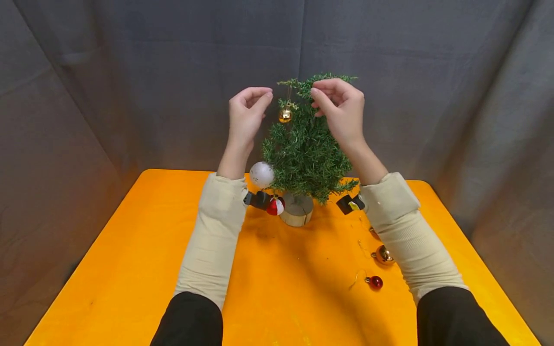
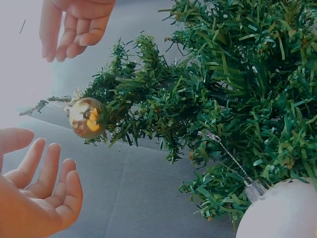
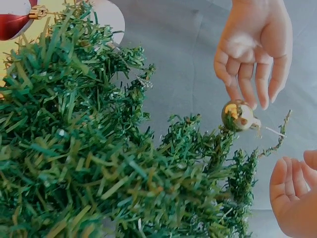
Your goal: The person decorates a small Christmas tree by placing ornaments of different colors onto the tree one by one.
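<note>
A small gold bauble (image 1: 285, 115) hangs by its thread from a top branch of a small artificial Christmas tree (image 1: 309, 149). My left hand (image 1: 246, 110) is just left of the bauble, with loosely bent fingers that hold nothing. On the other side, my right hand (image 1: 342, 108) is beside the treetop, its fingers relaxed and empty too. In the left wrist view, a gap shows between the gold bauble (image 2: 88, 118) and the left hand (image 2: 42, 193). A white bauble (image 1: 261, 174) and a red-and-white bauble (image 1: 275, 206) hang lower on the tree's left.
The tree's round wooden base (image 1: 297, 211) stands on an orange-covered table (image 1: 143, 269). At the right lie a larger gold bauble (image 1: 384, 255) and a small red bauble (image 1: 376, 282). Another bauble (image 1: 374, 233) is partly behind the right sleeve. Grey curtains (image 1: 195, 72) surround the table.
</note>
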Demonstrator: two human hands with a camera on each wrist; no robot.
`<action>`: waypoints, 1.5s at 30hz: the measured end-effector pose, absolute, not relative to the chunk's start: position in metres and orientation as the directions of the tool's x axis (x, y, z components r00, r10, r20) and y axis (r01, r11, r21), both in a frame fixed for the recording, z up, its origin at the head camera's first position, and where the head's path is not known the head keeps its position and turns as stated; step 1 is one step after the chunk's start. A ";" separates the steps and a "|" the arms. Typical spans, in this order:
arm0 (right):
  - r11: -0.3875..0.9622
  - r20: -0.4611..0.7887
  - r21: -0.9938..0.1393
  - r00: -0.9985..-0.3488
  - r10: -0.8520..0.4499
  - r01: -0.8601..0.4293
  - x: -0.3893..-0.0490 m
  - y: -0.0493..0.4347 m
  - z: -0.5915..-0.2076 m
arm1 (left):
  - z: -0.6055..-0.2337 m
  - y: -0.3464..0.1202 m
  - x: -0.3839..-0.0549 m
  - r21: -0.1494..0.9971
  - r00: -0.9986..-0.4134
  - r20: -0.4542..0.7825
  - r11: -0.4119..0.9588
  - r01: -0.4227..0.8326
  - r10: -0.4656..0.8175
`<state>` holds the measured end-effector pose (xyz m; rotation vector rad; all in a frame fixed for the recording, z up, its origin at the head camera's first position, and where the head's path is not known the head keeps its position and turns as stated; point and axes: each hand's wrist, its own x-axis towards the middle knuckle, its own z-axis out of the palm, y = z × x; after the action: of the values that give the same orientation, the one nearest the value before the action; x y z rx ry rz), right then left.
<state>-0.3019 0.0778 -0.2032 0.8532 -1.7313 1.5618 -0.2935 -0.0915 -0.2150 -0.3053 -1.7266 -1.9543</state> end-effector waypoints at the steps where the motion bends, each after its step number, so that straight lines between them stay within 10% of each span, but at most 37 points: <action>1: 0.084 0.810 -0.581 -0.585 -0.039 -0.809 -0.302 0.079 -0.204 | -0.216 -0.091 -0.292 0.847 -0.829 0.508 -0.042 0.530 -0.235; 36: -0.043 0.794 -0.605 -0.607 0.043 -0.795 -0.276 0.136 -0.230 | -0.248 -0.059 -0.243 0.530 -0.539 0.836 0.420 0.737 -0.108; 45: -0.076 0.760 -0.645 -0.649 0.045 -0.761 -0.270 0.154 -0.244 | -0.258 -0.050 -0.240 0.542 -0.581 0.813 0.391 0.744 -0.023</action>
<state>-0.2697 0.1538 -0.2436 0.7780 -1.6200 1.7846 -0.2398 -0.0505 -0.2583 -0.6205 -1.8796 -1.2599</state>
